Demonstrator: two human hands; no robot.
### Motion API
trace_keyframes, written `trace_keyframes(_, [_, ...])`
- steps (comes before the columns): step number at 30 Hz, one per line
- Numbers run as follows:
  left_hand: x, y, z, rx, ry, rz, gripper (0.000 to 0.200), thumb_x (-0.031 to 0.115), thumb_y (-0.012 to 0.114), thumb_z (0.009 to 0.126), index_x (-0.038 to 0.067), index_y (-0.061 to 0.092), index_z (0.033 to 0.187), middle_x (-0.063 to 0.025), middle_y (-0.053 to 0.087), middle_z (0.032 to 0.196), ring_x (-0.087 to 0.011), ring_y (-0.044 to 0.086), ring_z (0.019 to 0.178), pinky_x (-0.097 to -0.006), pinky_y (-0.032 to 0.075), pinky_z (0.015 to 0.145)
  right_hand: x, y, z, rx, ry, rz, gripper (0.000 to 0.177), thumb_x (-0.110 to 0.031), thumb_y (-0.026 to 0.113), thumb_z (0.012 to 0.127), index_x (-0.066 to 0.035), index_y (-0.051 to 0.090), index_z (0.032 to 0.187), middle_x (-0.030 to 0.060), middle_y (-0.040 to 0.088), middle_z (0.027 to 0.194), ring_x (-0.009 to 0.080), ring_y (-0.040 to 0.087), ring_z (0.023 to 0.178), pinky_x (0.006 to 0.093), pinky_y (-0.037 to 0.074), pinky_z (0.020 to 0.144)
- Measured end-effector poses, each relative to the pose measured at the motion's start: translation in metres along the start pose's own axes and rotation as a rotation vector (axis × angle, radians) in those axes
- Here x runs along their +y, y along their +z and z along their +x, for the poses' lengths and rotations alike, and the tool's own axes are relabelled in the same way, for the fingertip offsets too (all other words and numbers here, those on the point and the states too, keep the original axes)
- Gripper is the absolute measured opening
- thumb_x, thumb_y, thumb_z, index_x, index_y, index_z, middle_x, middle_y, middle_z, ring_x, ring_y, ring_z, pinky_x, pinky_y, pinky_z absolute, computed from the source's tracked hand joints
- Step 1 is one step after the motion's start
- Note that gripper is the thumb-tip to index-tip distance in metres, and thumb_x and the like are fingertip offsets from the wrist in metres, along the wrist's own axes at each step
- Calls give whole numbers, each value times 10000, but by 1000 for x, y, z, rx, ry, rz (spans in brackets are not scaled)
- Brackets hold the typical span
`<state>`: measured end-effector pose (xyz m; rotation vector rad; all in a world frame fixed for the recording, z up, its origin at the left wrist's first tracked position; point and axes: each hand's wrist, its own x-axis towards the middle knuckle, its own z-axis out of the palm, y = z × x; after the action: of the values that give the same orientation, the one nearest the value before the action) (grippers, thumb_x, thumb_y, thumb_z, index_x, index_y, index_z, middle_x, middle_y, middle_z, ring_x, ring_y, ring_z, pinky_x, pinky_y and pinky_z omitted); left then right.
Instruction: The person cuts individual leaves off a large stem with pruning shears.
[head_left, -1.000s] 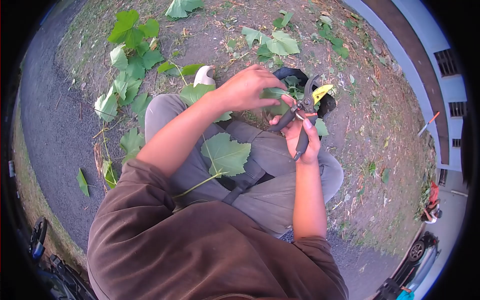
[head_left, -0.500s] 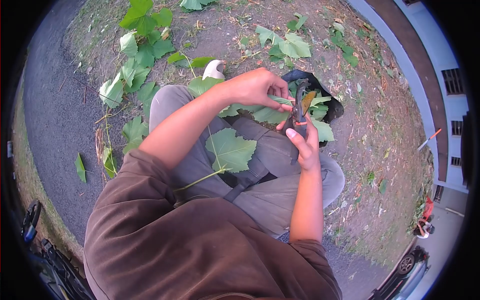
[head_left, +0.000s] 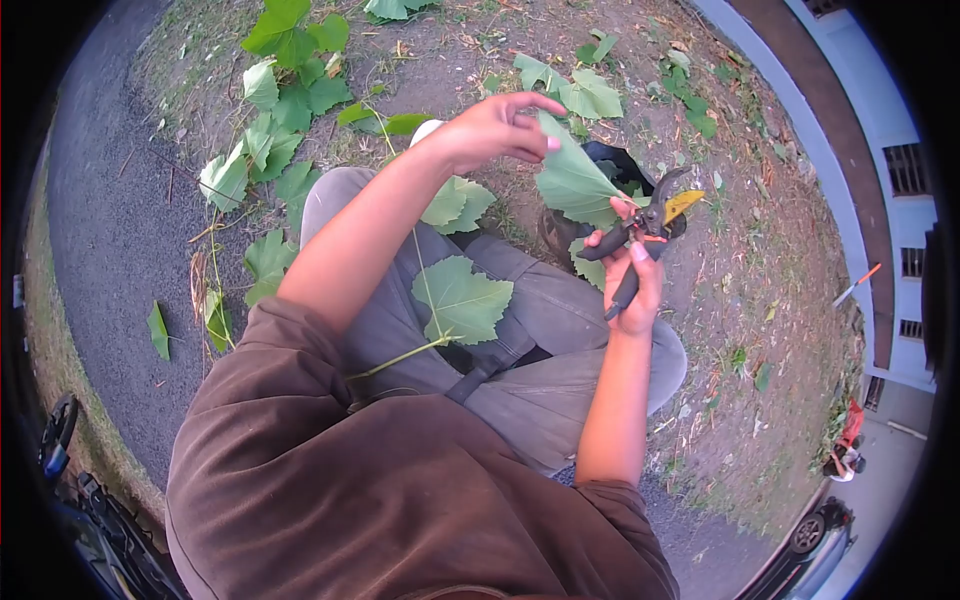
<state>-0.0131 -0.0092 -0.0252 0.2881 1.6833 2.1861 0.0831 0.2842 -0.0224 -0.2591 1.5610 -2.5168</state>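
My left hand [head_left: 490,128] is raised over my knees and pinches the top of a large green leaf [head_left: 573,182], which hangs down from my fingers. Just right of the leaf, my right hand [head_left: 634,288] grips the black handles of pruning shears [head_left: 648,228]. Their jaws are spread and the yellow blade guard [head_left: 684,204] points to the right. Another big leaf with a long stem [head_left: 460,300] lies on my grey trousers [head_left: 540,390]. A black bag [head_left: 622,162] holding leaves sits on the ground, partly hidden behind the hanging leaf.
A cut leafy branch [head_left: 272,120] lies on the dirt to my left, beside a grey gravel path [head_left: 110,240]. Loose leaves [head_left: 572,92] lie ahead. A blue wall [head_left: 800,120] runs along the right, and a dark car [head_left: 815,530] stands at the lower right.
My left hand has risen from the bag, lifting a leaf with it. The shears have swung to the right and their jaws have spread apart.
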Motion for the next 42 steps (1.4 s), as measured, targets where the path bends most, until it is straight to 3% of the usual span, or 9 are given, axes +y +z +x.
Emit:
trace_keyframes(7, [-1, -1, 7, 138, -32, -161, 498, 193, 822, 964, 77, 631, 1409, 28, 677, 983, -100, 685, 947, -293, 577, 873, 4, 13, -1, -55, -36, -543, 549, -185, 733, 908, 45, 640, 1398, 147, 567, 1455, 217, 620, 1174, 345, 500, 1022])
trace_keyframes(9, [0, 10, 7, 541, 338, 434, 491, 250, 845, 939, 74, 665, 1361, -20, 703, 1007, -176, 706, 965, -360, 571, 911, 6, 9, 0, -117, -35, -608, 546, -182, 732, 910, 52, 636, 1394, 132, 583, 1414, 207, 603, 1206, 330, 499, 1020])
trace_keyframes(10, [8, 15, 2, 539, 336, 434, 491, 250, 845, 939, 74, 665, 1361, -20, 703, 1007, -176, 706, 965, -360, 571, 911, 6, 10, -1, -115, -34, -607, 546, -182, 732, 910, 52, 636, 1394, 132, 583, 1414, 207, 603, 1206, 330, 499, 1020])
trace_keyframes(13, [22, 24, -9, 344, 882, 1023, 481, 300, 862, 904, 70, 705, 1297, -84, 740, 1081, -260, 720, 1026, -421, 545, 975, 1, 18, 0, -83, 14, -491, 504, -170, 732, 907, 58, 655, 1350, 141, 588, 1420, 205, 601, 1217, 340, 500, 1029])
trace_keyframes(15, [11, 27, -15, -73, 608, 1116, 422, 302, 866, 875, 84, 753, 1217, -104, 763, 1117, -300, 710, 1106, -451, 514, 1042, -1, 21, -2, -106, 58, -426, 483, -173, 733, 909, 68, 664, 1321, 142, 590, 1422, 193, 621, 1179, 348, 511, 1020])
trace_keyframes(19, [-7, 23, -9, -124, 313, 1014, 285, 239, 860, 868, 68, 770, 1078, -70, 770, 950, -247, 730, 923, -372, 556, 874, 2, 18, -1, -144, 56, -476, 492, -173, 733, 909, 75, 661, 1328, 142, 593, 1416, 184, 647, 1115, 348, 528, 993])
trace_keyframes(26, [-3, 19, -6, -130, 189, 728, 234, 177, 859, 857, 30, 708, 958, -5, 693, 829, -126, 637, 817, -350, 526, 785, -1, 25, -3, -150, 166, -414, 559, -219, 735, 919, 87, 633, 1376, 134, 610, 1341, 185, 676, 1042, 341, 528, 978])
trace_keyframes(34, [2, 16, -9, -239, 77, 693, 354, 337, 815, 960, 50, 805, 1167, -53, 779, 933, -128, 671, 847, -339, 534, 805, 1, 15, -4, -119, 190, -263, 568, -238, 674, 956, 87, 603, 1416, 161, 642, 1394, 198, 696, 1022, 363, 526, 959])
trace_keyframes(42, [-4, 4, -5, -320, 7, 683, 316, 264, 811, 967, 16, 790, 1162, -45, 796, 965, -103, 696, 877, -301, 552, 823, -7, 16, -5, -83, 175, -229, 578, -240, 651, 955, 89, 592, 1428, 178, 638, 1440, 218, 700, 1024, 392, 529, 971])
